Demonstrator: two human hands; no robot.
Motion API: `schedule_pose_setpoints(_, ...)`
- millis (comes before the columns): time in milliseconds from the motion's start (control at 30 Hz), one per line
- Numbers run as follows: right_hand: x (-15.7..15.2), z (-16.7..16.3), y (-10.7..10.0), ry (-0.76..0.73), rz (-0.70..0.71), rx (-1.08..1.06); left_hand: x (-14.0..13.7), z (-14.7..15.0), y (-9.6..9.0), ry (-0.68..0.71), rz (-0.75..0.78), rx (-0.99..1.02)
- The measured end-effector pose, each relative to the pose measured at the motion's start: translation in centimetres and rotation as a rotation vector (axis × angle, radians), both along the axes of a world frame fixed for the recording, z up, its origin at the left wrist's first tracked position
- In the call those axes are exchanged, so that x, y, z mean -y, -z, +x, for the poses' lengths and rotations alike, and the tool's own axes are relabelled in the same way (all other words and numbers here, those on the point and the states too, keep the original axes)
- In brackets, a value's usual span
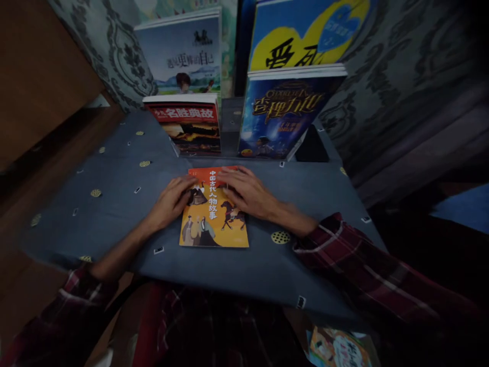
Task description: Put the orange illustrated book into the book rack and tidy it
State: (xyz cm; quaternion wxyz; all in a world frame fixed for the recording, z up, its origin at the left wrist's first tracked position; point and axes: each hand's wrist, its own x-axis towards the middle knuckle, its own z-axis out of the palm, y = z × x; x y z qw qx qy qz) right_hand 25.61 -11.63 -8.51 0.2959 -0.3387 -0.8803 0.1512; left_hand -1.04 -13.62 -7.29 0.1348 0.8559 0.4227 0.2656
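A paperback book (pixel 214 229) with an orange and yellow cover lies closed on the table before me, its title running down the middle in white characters. My left hand (pixel 173 196) rests on its upper left edge, fingers stretched onto the cover. Over the upper right part lies my right hand (pixel 248 191), its fingers spread flat across the cover. Painted figures and a dark horse show below the hands. Neither hand grips the book.
Behind the book, a stand holds a red book (pixel 191 125), a pale blue book (pixel 183 53), a dark blue book (pixel 282 114) and a yellow-and-blue book (pixel 298 35). A patterned grey cloth (pixel 114 219) covers the table. Another book (pixel 340 349) lies below the front edge.
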Motion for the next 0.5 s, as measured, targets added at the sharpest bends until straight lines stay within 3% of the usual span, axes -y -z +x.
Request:
schedule_pose_setpoints(100, 2.3, -2.3, -1.6, -0.212, -0.001, 0.023, -1.4, -1.1, 0.4, -0.029, -0.056, -0.016)
schedule_pose_setpoints(233, 5.5, -5.1, -2.0, -0.396, -0.011, 0.102, -1.4, -1.1, 0.9, -0.030, -0.050, -0.002)
schedule_pose_setpoints(500, 7.8, -4.8, -2.3, -0.502, -0.012, 0.201, -1.2, -1.0, 1.3, -0.025, -0.030, 0.001)
